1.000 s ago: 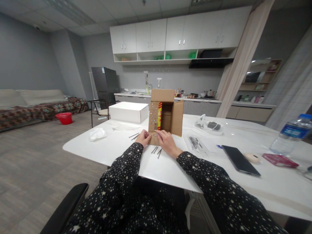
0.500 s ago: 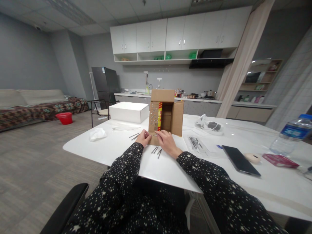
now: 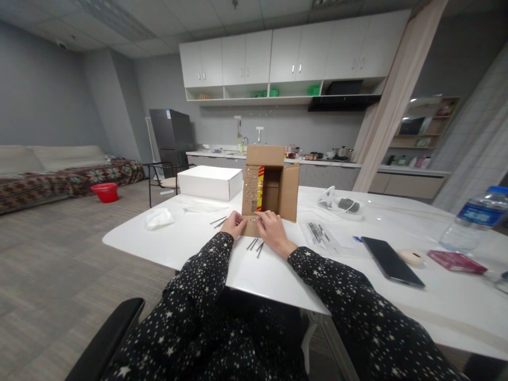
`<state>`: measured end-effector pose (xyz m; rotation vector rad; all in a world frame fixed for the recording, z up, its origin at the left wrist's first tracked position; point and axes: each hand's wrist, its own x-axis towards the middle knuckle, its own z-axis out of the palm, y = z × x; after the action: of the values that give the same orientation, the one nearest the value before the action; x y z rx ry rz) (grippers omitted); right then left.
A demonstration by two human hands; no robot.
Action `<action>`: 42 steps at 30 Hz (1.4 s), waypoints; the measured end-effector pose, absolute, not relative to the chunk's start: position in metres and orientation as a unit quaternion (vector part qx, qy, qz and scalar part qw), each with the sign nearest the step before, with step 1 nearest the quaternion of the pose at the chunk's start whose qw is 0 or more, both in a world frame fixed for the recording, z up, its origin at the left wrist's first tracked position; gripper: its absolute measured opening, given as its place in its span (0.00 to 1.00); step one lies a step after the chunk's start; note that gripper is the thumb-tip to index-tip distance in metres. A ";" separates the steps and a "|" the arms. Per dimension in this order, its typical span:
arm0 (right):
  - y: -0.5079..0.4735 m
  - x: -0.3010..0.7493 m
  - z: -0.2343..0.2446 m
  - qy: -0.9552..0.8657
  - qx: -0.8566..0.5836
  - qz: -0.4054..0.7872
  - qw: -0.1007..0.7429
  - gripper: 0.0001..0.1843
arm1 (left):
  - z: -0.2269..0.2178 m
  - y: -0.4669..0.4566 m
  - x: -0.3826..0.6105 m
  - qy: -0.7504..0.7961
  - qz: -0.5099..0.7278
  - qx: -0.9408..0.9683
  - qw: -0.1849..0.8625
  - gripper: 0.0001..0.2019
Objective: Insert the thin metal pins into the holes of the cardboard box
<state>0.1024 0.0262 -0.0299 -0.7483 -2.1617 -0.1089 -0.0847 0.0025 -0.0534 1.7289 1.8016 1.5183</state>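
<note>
An open cardboard box [image 3: 289,193] stands on the white table, a red and yellow strip on its side. Small shiny dots, like nail heads, cover its left panel [image 3: 249,190], and a few sit on the low front flap [image 3: 251,228]. My left hand [image 3: 235,225] is closed at the left edge of that flap, its fingertips pressed together against the cardboard. Over the flap's right part, my right hand [image 3: 273,230] has curled fingers and a bent index finger; whatever its fingertips hold is too small to make out. Several long nails [image 3: 254,245] lie just below the flap.
More nails [image 3: 218,221] lie to the left. A white box [image 3: 208,182] and crumpled white tissue [image 3: 159,218] are on the table's left side. To the right are a clear bag of small metal pieces [image 3: 319,235], a black phone [image 3: 391,259] and a water bottle [image 3: 472,217].
My right fingertips have shifted slightly up and to the right on the flap, showing more of the dots there. My left hand and the box have stayed in place.
</note>
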 end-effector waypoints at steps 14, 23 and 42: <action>0.030 0.103 -0.032 -0.860 -0.299 -0.057 0.409 0.07 | -0.046 -0.001 -0.083 0.643 0.535 0.545 0.057 0.07; 0.033 0.103 -0.034 -0.860 -0.310 -0.066 0.399 0.06 | -0.044 -0.002 -0.082 0.648 0.534 0.541 0.054 0.08; 0.024 0.107 -0.031 -0.863 -0.292 -0.076 0.404 0.05 | -0.041 -0.005 -0.082 0.681 0.490 0.541 0.065 0.12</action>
<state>0.1069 0.0239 -0.0310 -0.7376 -2.1801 -0.1915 -0.0815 -0.0054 -0.0414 1.6317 2.0550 1.4789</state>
